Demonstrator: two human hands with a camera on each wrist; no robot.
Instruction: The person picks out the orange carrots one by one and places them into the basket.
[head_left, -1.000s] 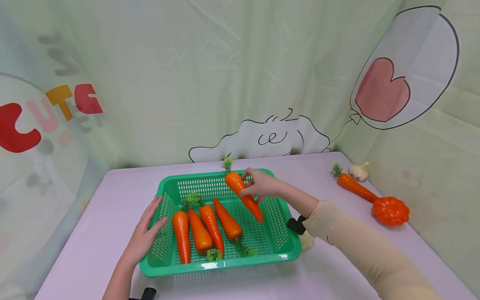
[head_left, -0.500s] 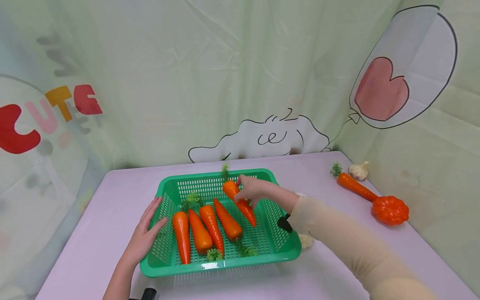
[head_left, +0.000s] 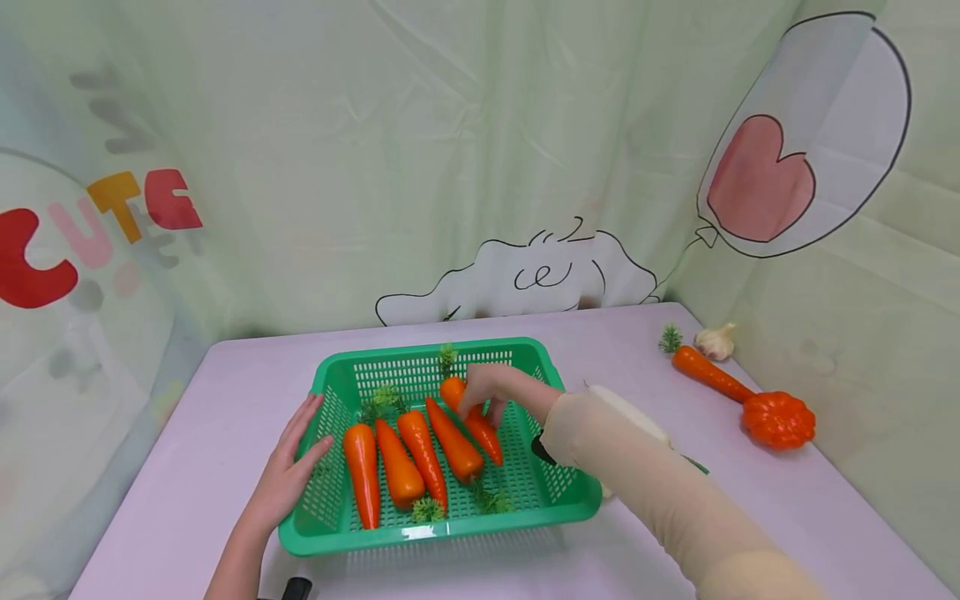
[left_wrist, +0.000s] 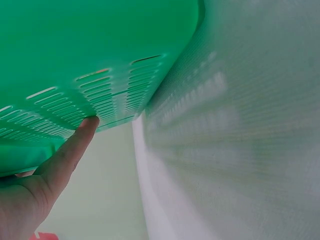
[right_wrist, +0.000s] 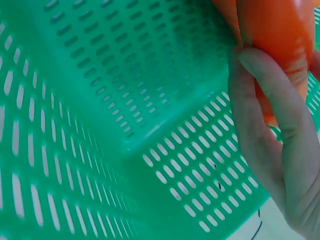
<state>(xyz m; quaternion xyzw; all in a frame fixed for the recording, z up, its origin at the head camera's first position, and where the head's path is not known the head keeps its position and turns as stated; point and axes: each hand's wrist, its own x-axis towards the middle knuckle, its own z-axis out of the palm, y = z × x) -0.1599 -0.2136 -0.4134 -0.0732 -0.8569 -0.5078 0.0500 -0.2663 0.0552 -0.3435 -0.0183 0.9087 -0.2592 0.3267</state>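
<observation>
My right hand (head_left: 491, 392) pinches an orange carrot (head_left: 483, 433) with a green tuft at its far end, down inside the green basket (head_left: 525, 518). In the right wrist view, fingers (right_wrist: 280, 90) wrap the side of the carrot (right_wrist: 280, 30). Several more carrots lie side by side in the basket, the leftmost carrot (head_left: 363, 475) near the left wall. My left hand (head_left: 288, 467) rests against the basket's left side with fingers straight. Seen from the left wrist, one fingertip touches the slotted outer wall (left_wrist: 75, 60).
At the table's right lie a garlic bulb (head_left: 716, 342), another carrot (head_left: 712, 373) and a ribbed red-orange pumpkin-like vegetable (head_left: 780, 421). A long white vegetable (head_left: 626, 410) lies partly hidden behind my right sleeve. Behind the table (head_left: 262, 375) hangs a printed curtain (head_left: 337, 167).
My right hand has lowered the carrot into the basket, shifting it slightly left beside the other carrots. The white vegetable has come into sight behind the sleeve. My left hand stays put.
</observation>
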